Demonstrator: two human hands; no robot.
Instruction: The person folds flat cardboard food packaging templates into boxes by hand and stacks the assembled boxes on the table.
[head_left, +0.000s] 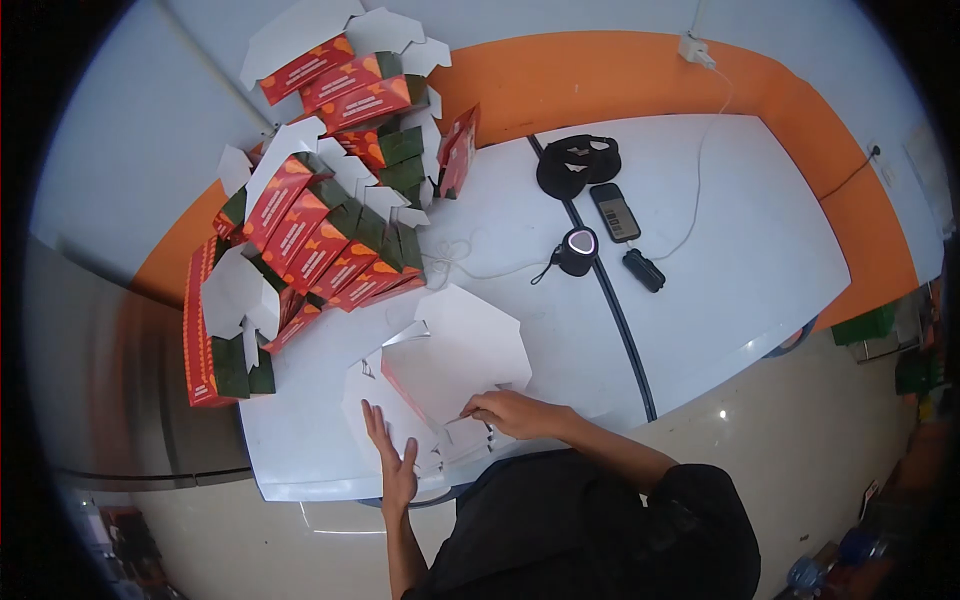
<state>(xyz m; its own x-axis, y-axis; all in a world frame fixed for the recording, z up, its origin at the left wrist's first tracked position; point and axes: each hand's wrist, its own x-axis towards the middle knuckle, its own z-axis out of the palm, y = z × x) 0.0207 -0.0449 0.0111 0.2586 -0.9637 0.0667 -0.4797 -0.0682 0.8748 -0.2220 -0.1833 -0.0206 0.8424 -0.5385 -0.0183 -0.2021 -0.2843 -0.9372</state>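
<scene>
A partly folded carton (460,345), its white inside showing, lies at the table's front edge before me. My left hand (393,460) rests with fingers spread against the carton's left flap. At the right side of the carton, my right hand (505,412) has its fingers closed on a white flap near the front corner. Behind and to the left, folded red and green boxes (310,230) are piled up, many with white lids raised.
On the white table (740,300) lie a black cap (578,165), a phone (614,212), a small black device (643,270) and a round black gadget (577,250). A white cable runs to a wall socket (692,50). An orange ledge borders the back.
</scene>
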